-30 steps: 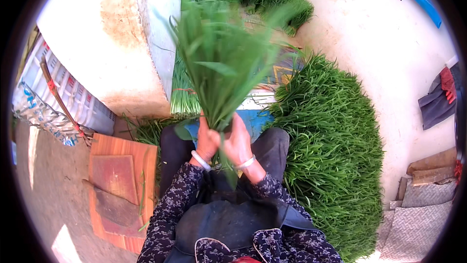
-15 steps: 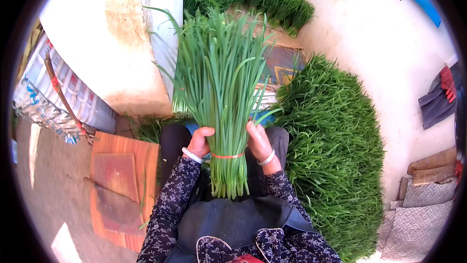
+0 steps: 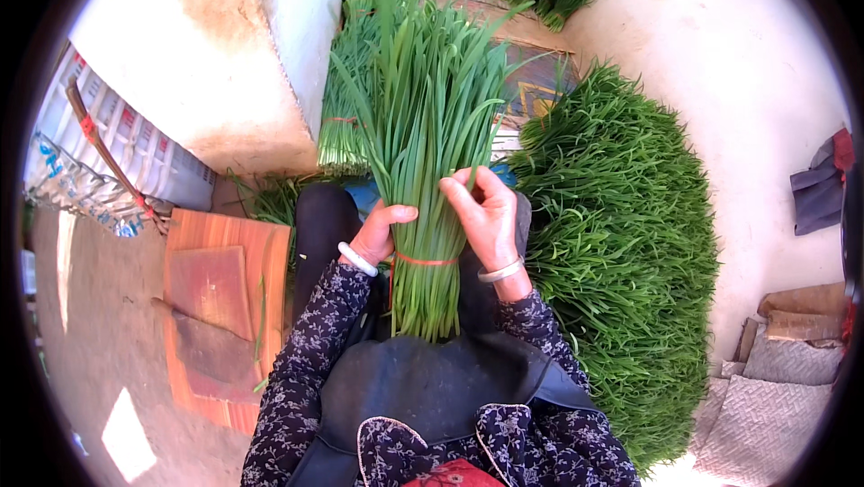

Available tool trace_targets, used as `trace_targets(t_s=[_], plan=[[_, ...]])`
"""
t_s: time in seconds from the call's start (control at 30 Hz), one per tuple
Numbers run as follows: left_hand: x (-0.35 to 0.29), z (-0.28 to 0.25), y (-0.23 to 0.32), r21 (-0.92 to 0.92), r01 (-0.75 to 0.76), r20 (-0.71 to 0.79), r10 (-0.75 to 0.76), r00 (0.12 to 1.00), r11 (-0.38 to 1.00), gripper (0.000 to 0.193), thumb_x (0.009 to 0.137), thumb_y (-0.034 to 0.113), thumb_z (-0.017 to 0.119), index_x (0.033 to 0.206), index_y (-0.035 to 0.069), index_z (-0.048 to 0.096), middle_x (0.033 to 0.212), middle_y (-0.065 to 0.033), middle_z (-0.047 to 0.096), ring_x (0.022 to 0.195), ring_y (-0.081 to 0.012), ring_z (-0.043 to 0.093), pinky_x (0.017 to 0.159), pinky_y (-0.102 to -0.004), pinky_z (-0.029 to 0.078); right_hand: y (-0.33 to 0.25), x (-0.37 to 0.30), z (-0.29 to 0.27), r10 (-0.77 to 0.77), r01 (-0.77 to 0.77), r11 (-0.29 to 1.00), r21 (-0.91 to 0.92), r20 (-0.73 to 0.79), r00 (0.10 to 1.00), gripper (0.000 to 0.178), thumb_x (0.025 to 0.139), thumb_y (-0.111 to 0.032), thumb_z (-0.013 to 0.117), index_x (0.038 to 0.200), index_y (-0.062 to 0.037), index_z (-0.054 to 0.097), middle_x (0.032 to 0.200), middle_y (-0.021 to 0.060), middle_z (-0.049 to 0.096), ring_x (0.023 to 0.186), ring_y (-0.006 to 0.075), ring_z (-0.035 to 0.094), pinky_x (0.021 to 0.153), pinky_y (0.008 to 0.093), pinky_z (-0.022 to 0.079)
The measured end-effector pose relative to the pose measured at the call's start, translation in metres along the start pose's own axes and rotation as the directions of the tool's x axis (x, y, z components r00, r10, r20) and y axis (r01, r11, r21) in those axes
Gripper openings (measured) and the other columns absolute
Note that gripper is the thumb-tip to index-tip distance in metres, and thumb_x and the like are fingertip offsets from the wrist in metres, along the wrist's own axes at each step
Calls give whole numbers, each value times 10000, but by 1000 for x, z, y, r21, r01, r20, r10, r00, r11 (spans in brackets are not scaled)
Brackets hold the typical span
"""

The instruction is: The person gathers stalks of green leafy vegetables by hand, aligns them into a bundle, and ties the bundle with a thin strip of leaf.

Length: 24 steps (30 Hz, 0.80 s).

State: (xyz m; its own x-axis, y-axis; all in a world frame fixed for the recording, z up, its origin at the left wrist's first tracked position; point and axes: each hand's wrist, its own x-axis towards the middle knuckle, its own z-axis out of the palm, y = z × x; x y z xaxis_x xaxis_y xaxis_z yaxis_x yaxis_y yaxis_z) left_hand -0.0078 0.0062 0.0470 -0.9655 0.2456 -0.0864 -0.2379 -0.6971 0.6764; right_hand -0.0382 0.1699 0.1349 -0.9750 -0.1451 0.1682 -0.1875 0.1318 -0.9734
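Left hand (image 3: 376, 233) clasps the left side of an upright bundle of long, flat green leaves with paler stems (image 3: 430, 176), thumb laid across its front. Right hand (image 3: 489, 220) is at the bundle's right edge, with thumb and forefinger brought together in a narrow pinch; whether a leaf lies between their tips cannot be told.

The bundle stands at the centre of the frame, leaf tips toward the upper edge and cut ends toward the lower. A thin orange-red band (image 3: 427, 261) encircles it below both thumbs. Its lower end meets a black, smooth apron (image 3: 423, 388) at lower centre.

A broad heap of loose-tipped green leaves (image 3: 621, 253) fills the area right of centre. A second green bundle with a red band (image 3: 342, 143) lies just left of the held one, toward the upper part of the frame, beside a large white, brown-stained block (image 3: 207, 64) at upper left. At lower left, an orange-brown striped wooden board (image 3: 191, 233) bears a reddish rectangular slab (image 3: 211, 273) and a dark, broad-bladed knife (image 3: 214, 349).
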Motion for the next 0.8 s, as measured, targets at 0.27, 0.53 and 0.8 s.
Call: trace_targets(t_s=[0.27,0.53,0.8], plan=[[1,-19,-7,-82,48,-31,-51,998,995,606,808,252,638,1344,-9,528,1265,-119,632,1147,-237,605,1048,-372,443,-13,-27,7,-82,40,949,313,124,989,39,998,-79,558,1003,-46,538,942,79,696,865,118,636,748,258,490],[4,-27,-18,-182,62,-13,-65,998,981,571,827,222,634,1330,-23,524,1232,-143,643,1079,-253,642,998,-384,494,-73,-70,-3,-101,-247,957,150,974,202,295,937,-139,670,1178,-25,544,917,54,667,744,111,663,677,277,524],[1,-19,-10,-198,36,13,-34,999,980,706,681,217,679,1328,-29,539,1247,-154,648,1119,-299,630,1037,-397,475,-13,16,-35,127,-138,974,178,74,989,576,897,-160,699,1383,20,449,1279,124,580,1156,218,563,1010,347,446]])
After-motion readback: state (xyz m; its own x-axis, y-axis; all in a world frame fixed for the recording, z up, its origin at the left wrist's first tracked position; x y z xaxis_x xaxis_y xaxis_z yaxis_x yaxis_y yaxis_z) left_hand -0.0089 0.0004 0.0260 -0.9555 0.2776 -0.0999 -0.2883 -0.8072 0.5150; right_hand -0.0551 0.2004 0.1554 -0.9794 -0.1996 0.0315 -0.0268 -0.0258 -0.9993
